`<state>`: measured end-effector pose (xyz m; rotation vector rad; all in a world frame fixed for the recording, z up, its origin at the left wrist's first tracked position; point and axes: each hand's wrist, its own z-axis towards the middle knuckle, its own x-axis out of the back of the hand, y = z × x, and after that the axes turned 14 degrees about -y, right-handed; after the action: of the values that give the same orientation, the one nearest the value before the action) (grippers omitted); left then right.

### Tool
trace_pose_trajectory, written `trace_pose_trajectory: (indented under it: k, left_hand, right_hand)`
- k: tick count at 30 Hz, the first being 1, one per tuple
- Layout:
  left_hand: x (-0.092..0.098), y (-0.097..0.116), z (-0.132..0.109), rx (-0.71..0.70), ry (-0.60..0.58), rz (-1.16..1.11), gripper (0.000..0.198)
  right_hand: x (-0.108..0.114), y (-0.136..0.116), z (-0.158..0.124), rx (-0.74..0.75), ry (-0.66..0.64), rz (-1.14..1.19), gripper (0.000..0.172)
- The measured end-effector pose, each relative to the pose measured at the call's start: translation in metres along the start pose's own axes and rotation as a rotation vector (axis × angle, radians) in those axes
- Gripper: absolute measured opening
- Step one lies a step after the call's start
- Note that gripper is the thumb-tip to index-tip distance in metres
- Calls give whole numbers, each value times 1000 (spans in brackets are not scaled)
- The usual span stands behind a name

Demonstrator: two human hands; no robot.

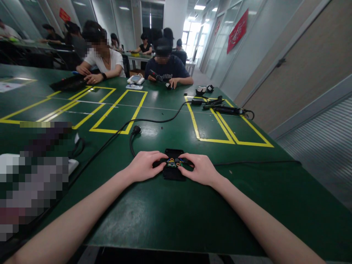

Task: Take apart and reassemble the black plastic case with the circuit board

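A small black box-shaped casing (173, 172) lies on the green table (165, 212) right in front of me, with a little green circuit board and yellow rings (174, 162) showing inside it. My left hand (144, 165) grips its left side with curled fingers. My right hand (200, 168) grips the right side the same way. Both sets of fingertips meet over the board.
A black power cable with a plug (135, 129) runs across the table behind the casing. Yellow tape rectangles (214, 128) mark the surface. Black tools (225, 109) lie far right. Two seated people (167, 68) work at the far edge. A blurred patch covers the left.
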<state>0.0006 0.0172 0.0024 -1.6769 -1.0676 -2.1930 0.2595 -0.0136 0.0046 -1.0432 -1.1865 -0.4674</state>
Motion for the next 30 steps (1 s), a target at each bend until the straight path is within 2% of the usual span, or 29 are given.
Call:
trace_pose_trajectory:
  k: [5,9,14,22,30]
  left_hand:
    - [0,-2,1,-1,8,51,26]
    - [4,-2,1,4,36,81,28]
    - [7,-1,0,-14,31,78,31]
    - [8,1,0,-22,34,55,51]
    - [8,4,0,1,-21,11,53]
  right_hand:
    - [4,4,-1,0,26,-45,31]
    - [10,17,-4,-21,73,-41,23]
    - [16,31,-10,88,34,-4,32]
    - [14,21,-14,185,22,-6,40]
    - [13,14,-15,189,-13,-17,42]
